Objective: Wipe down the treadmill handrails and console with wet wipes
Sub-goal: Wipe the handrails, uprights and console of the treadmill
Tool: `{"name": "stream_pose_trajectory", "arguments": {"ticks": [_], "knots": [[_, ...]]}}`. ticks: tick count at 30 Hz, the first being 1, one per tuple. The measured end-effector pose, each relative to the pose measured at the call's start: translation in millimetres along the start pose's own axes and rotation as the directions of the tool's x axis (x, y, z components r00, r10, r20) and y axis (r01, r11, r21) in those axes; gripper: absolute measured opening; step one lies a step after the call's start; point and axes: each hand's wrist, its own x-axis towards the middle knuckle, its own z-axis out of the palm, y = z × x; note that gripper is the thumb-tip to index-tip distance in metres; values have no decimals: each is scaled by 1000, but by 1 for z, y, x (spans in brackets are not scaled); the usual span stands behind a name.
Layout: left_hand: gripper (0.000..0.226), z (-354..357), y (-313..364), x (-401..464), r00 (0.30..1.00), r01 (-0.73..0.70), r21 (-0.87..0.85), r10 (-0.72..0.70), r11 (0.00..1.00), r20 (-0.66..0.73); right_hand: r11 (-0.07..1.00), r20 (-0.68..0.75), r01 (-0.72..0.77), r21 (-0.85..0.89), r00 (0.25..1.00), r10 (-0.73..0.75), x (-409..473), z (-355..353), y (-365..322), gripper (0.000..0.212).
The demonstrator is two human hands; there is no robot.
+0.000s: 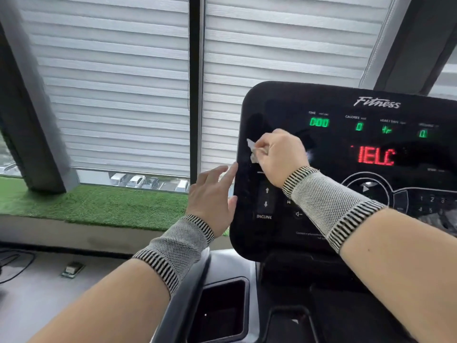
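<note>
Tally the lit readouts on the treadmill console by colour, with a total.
Green lit number readouts: 4, from the time readout to the rightmost one
Red lit letter display: 1
Total: 5

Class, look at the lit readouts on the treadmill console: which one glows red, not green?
The large readout in the middle of the console, showing "IELC", is red. The four small readouts in the row above it, starting with TIME, are green.
</note>
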Motion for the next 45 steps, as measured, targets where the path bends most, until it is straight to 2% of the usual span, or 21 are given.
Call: {"name": "stream_pose_trajectory", "arguments": {"ticks": [5,8,10,15,22,25,28,30,33,36,38,40,44,45], "knots": [[70,0,-2,1,1000,-25,10,25,1000,-12,994,43,94,-54,995,-92,-34,21,-1,17],[71,2,-4,1,1000,-22,8,22,1000,-7,981,164,187,-48,971,-177,-70,36,-8,18],[72,1,-4,0,1000,-20,5,20,1000,4,985,226,167,-35,962,-155,-70,32,-6,20],[73,2,-3,-2,1000,-19,-10,19,1000,4,997,11,68,41,998,-69,-18,6,-3,18],[72,4,-4,0,1000,-19,-1,19,1000,3,978,110,210,-14,972,-207,-75,39,0,18],[73,3,-4,-1,1000,-24,2,24,1000,3,983,190,182,1,965,-179,-70,31,-3,21],[74,3,-2,-1,1000,-21,-13,21,1000,8,993,54,112,40,992,-114,-34,11,-3,19],[74,2,-2,-2,1000,-17,-27,17,999,9,995,31,103,11,994,-103,-19,6,-2,19],[73,3,-3,-1,1000,-4,-19,5,1000,15,988,78,146,-39,987,-143,-36,19,-1,17],[76,3,-4,-2,999,29,-26,-28,999,37,978,100,210,-18,973,-207,-72,34,2,15],[80,1,-3,-5,997,50,-15,-49,999,62,968,222,247,-33,947,-234,-86,37,0,13],[81,-1,-2,-8,995,67,-5,-66,998,71,972,324,228,-54,925,-199,-81,31,-2,21],[77,-3,2,-10,995,74,0,-74,997,69,996,107,87,8,990,-88,-51,17,-4,18],[75,-3,3,-12,995,83,-13,-82,996,61,996,142,84,-27,987,-80,-50,18,-5,19]]}}
